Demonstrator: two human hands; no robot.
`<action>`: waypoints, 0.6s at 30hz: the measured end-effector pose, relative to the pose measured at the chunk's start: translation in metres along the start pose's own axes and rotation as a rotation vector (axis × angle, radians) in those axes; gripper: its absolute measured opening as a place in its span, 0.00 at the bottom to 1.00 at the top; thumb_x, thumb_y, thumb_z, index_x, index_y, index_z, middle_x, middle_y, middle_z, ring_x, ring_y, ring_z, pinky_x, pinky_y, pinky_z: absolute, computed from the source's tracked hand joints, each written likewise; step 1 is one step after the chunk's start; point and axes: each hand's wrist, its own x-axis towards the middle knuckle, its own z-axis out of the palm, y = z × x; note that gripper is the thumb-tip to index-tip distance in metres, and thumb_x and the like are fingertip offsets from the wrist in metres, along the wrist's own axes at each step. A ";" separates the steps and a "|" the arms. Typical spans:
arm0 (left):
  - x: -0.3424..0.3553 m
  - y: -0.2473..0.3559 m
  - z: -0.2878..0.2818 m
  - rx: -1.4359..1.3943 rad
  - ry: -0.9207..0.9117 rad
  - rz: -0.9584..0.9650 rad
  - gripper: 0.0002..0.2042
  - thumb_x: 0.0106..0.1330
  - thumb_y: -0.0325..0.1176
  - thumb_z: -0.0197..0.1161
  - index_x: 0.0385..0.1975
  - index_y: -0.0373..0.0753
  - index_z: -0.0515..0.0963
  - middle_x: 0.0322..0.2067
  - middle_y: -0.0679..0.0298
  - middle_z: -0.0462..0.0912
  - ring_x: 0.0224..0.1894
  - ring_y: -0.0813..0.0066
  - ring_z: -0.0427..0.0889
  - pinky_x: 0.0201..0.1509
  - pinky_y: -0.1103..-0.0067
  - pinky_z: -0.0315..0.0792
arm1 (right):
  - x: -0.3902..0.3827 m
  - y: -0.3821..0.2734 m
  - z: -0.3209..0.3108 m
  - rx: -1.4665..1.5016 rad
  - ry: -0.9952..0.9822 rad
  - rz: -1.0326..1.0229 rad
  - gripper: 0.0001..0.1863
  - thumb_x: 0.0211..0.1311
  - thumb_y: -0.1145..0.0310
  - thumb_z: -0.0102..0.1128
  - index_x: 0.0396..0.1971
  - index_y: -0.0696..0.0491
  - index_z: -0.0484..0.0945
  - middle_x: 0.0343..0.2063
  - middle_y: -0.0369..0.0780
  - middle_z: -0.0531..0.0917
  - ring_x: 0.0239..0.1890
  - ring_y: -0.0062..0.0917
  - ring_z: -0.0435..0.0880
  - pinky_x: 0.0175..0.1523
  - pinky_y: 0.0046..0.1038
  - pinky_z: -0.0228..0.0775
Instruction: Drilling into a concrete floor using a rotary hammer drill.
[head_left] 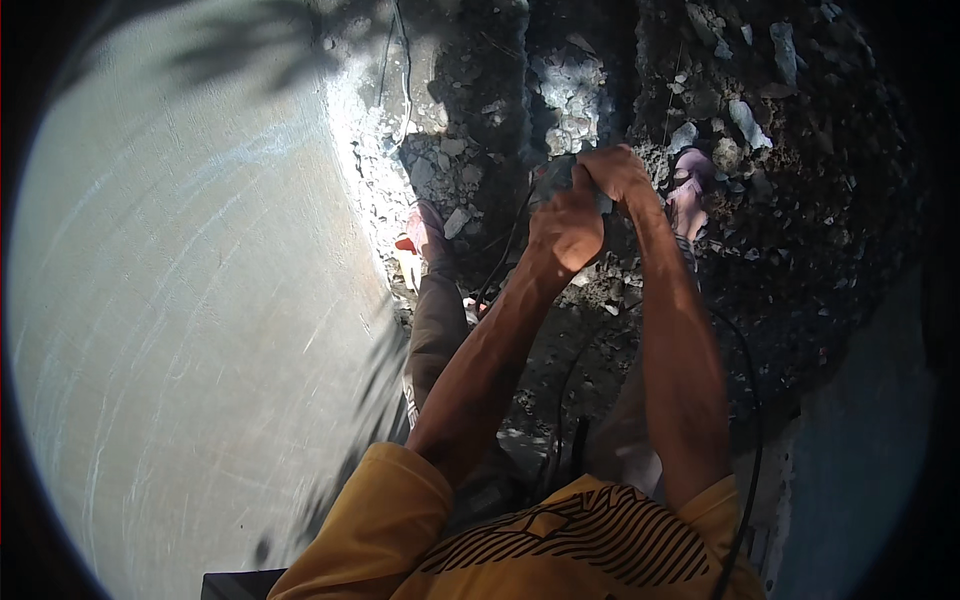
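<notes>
Both my arms reach forward, with the hands close together over broken ground. My left hand (568, 226) is closed around a dark green corded power tool (552, 180) with a small red spot on its body. Just beyond and to the right, my right hand (614, 172) is closed on the same tool from above. My hands hide most of the tool, so its exact kind does not show. A strip of pale broken concrete (570, 110) lies just past it, between two straight grooves. A thin black cord (512, 245) trails from the tool toward me.
A smooth grey wall or slab (190, 320) takes up the left side. Rubble (780, 200) with loose stones covers the right. My feet stand apart, the left foot (425, 228) and right foot (690, 185). A black cable (752, 400) hangs at right; a pale wire (405, 80) lies ahead.
</notes>
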 end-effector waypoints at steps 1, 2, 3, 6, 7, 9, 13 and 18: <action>-0.003 -0.021 -0.004 0.023 0.008 -0.082 0.31 0.56 0.31 0.59 0.60 0.31 0.56 0.36 0.36 0.82 0.42 0.39 0.84 0.46 0.56 0.78 | -0.017 -0.043 -0.014 -0.124 -0.107 -0.147 0.16 0.67 0.57 0.47 0.41 0.48 0.81 0.42 0.45 0.84 0.47 0.41 0.83 0.53 0.39 0.74; 0.002 -0.004 0.004 -0.046 0.025 -0.042 0.32 0.56 0.33 0.60 0.60 0.34 0.56 0.36 0.38 0.83 0.43 0.39 0.83 0.46 0.56 0.78 | -0.001 -0.014 -0.019 -0.143 -0.078 -0.155 0.16 0.67 0.56 0.47 0.41 0.49 0.80 0.40 0.46 0.84 0.44 0.41 0.84 0.51 0.39 0.75; 0.010 -0.002 -0.003 -0.094 0.075 -0.023 0.32 0.56 0.35 0.61 0.61 0.36 0.57 0.35 0.40 0.84 0.44 0.39 0.83 0.47 0.56 0.78 | -0.003 -0.023 -0.020 -0.300 -0.062 -0.226 0.17 0.66 0.55 0.47 0.40 0.49 0.81 0.40 0.46 0.85 0.45 0.41 0.84 0.51 0.39 0.75; -0.009 -0.004 -0.020 -0.096 0.003 -0.086 0.32 0.55 0.33 0.63 0.61 0.36 0.58 0.36 0.39 0.83 0.44 0.38 0.83 0.49 0.56 0.77 | -0.028 -0.053 -0.030 -0.259 -0.044 -0.099 0.20 0.64 0.53 0.48 0.38 0.51 0.83 0.40 0.48 0.85 0.45 0.43 0.84 0.53 0.38 0.74; -0.011 -0.004 -0.026 -0.186 0.009 -0.077 0.33 0.53 0.32 0.66 0.59 0.36 0.59 0.37 0.39 0.83 0.45 0.37 0.82 0.51 0.56 0.76 | -0.039 -0.061 -0.029 -0.060 -0.058 0.110 0.21 0.62 0.52 0.48 0.37 0.52 0.84 0.41 0.49 0.85 0.45 0.44 0.84 0.54 0.38 0.74; -0.019 -0.004 -0.020 -0.155 0.043 -0.072 0.32 0.55 0.31 0.62 0.60 0.32 0.59 0.35 0.38 0.83 0.41 0.36 0.83 0.48 0.54 0.77 | -0.057 -0.067 -0.027 -0.125 0.015 0.029 0.19 0.61 0.56 0.50 0.35 0.54 0.84 0.40 0.49 0.85 0.44 0.44 0.85 0.52 0.38 0.75; -0.017 0.003 -0.012 -0.158 0.081 -0.031 0.32 0.57 0.29 0.59 0.62 0.27 0.59 0.32 0.36 0.82 0.37 0.36 0.83 0.44 0.52 0.77 | -0.049 -0.050 -0.024 0.104 0.170 0.214 0.22 0.56 0.51 0.55 0.36 0.55 0.85 0.39 0.50 0.86 0.45 0.45 0.85 0.51 0.39 0.77; -0.030 -0.008 -0.012 -0.169 0.012 -0.125 0.40 0.53 0.31 0.64 0.68 0.32 0.55 0.34 0.38 0.83 0.41 0.39 0.84 0.49 0.55 0.76 | -0.068 -0.077 -0.013 0.233 0.298 0.363 0.24 0.54 0.49 0.58 0.37 0.54 0.86 0.37 0.51 0.86 0.46 0.47 0.85 0.52 0.41 0.76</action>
